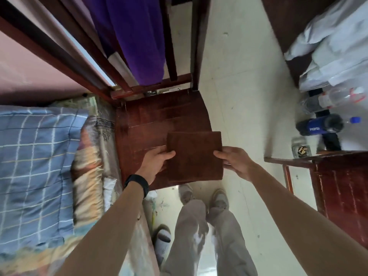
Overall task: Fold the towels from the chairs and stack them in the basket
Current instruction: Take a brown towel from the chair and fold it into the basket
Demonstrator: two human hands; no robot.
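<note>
A brown towel (pixel 194 155), folded into a flat square, is held over the front of a dark wooden chair seat (pixel 151 120). My left hand (pixel 157 162) grips its left edge, thumb on top. On the opposite edge my right hand (pixel 236 161) pinches the towel in the same way. A purple towel (pixel 137 36) hangs over the chair's backrest. No basket is in view.
A bed with a blue checked pillow (pixel 37 152) lies to the left of the chair. To the right stands a second wooden piece of furniture (pixel 342 186), with bottles (pixel 326 124) and white cloth (pixel 336 48) on the pale floor. My legs and shoes are below the chair.
</note>
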